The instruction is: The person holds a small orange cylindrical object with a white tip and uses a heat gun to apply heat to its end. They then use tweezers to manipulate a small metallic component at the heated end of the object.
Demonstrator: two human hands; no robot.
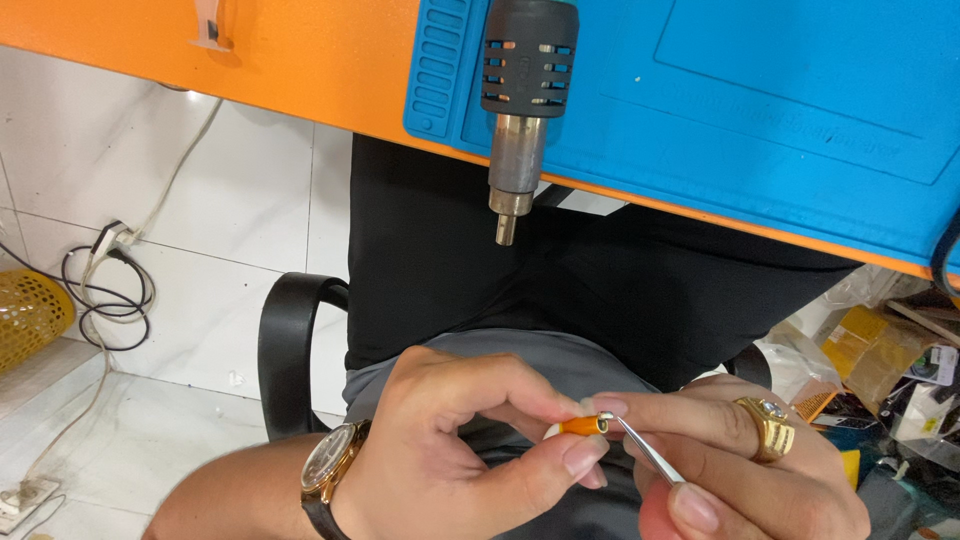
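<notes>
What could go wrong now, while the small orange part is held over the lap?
The small orange part is pinched only by fingertips of the left hand; a slip could drop it to the floor. The tweezers in the right hand might jab a finger. The heat gun nozzle overhangs the lap, possibly hot.

A small orange cylindrical piece (583,426) with a pale end lies level, pinched at fingertip height just below the hanging heat gun nozzle (508,212), while slim metal tweezers (648,452) slant with their tip touching its right end.
</notes>
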